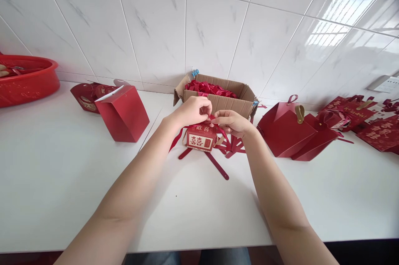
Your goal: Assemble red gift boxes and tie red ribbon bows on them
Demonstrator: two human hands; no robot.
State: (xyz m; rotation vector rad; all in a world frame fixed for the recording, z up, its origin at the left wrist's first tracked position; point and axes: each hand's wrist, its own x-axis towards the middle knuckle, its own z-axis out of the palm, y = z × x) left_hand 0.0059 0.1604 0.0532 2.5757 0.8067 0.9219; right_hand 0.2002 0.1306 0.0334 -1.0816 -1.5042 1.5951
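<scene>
A small red gift box [201, 141] with a white label and dark red characters stands on the white table in front of me. Red ribbon [176, 139] runs across its top and hangs down at both sides. Over the top of the box, my left hand [197, 109] is closed in a pinch on the ribbon. From the other side, my right hand [232, 122] pinches the ribbon too, fingers bent together. Around the box lie dark red straps [218, 166], some partly under it. A twisted cord shows at the box's left side.
Behind the box, an open cardboard carton [241, 106] with blue clips holds red ribbons [210, 88]. Red boxes stand at left [123, 113] and right [285, 130]. A red basin [28, 86] is far left; more red packages [380, 132] lie far right. A tiled wall [162, 19] bounds the back.
</scene>
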